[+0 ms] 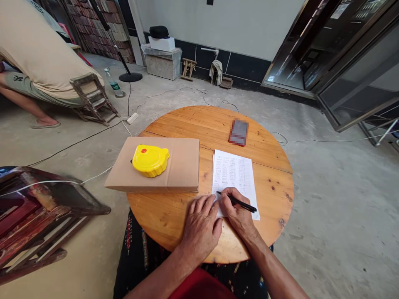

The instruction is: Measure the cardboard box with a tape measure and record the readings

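Note:
A black pen is pinched in my right hand, its tip at the lower left part of a white sheet of paper. Rows of handwriting in columns cover the upper part of the sheet, and further paper seems to lie beneath it. My left hand rests flat on the round wooden table, fingers stretched out, fingertips close to the sheet's lower left edge. Left of the paper lies a closed brown cardboard box with a yellow plastic tape-measure-shaped case on top.
A pixelated dark rectangular item lies at the table's far side. A wooden chair stands close on the left. Beyond are a seated person, a water bottle, a stand base and cables with a power strip on the floor.

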`<state>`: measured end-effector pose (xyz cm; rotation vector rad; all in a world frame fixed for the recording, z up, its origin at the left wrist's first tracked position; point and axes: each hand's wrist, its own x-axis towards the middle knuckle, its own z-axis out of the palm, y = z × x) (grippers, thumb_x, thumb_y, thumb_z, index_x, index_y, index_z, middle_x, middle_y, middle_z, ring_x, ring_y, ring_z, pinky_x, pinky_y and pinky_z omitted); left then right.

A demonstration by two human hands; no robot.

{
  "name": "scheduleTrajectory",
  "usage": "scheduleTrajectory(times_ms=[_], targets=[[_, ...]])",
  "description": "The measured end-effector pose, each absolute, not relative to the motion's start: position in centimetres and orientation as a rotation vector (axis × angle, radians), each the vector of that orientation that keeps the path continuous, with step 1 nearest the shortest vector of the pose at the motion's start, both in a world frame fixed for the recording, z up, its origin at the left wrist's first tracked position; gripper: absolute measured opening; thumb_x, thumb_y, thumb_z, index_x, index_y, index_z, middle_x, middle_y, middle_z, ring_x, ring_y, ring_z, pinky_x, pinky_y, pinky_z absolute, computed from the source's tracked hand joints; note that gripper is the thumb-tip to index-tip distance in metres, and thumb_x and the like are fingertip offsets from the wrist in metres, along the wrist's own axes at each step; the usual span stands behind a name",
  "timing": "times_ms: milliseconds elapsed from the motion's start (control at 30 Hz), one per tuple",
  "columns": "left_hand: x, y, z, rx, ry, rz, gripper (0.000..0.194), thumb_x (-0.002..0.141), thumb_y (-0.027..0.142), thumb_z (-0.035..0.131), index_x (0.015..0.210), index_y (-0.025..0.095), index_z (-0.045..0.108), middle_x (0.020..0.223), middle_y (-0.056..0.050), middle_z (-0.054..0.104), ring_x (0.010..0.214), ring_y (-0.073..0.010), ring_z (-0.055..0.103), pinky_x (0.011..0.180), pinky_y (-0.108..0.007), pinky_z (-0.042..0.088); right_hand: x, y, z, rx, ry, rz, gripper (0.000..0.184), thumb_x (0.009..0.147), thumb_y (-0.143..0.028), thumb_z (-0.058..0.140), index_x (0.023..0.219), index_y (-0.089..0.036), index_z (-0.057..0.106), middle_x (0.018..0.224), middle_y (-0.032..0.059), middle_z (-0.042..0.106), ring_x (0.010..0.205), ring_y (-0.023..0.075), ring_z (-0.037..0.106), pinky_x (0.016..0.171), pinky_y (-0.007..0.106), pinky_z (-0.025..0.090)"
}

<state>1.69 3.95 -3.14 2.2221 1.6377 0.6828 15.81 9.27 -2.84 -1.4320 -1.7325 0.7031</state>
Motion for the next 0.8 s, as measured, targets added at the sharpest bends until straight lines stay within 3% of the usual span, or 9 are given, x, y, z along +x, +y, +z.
scheduleTrajectory(times_ms=[800], targets=[[1.57, 3.95, -3.13, 2.207, 1.630, 0.667, 0.045, 0.086, 0.022, 0.056, 0.131, 0.017, 0.054, 0.140, -0.007, 0.054, 0.127, -0.0286, 0.044, 0.109, -0.051, 0.035, 15.68, 9.39, -2.89, -1.432, -1.761, 0.711, 0.019, 0.090, -0.027, 0.051, 0.077, -0.018, 0.059, 0.063, -0.0025, 0.055, 0.055, 0.0117, 0.047, 0.054, 0.024, 0.038]])
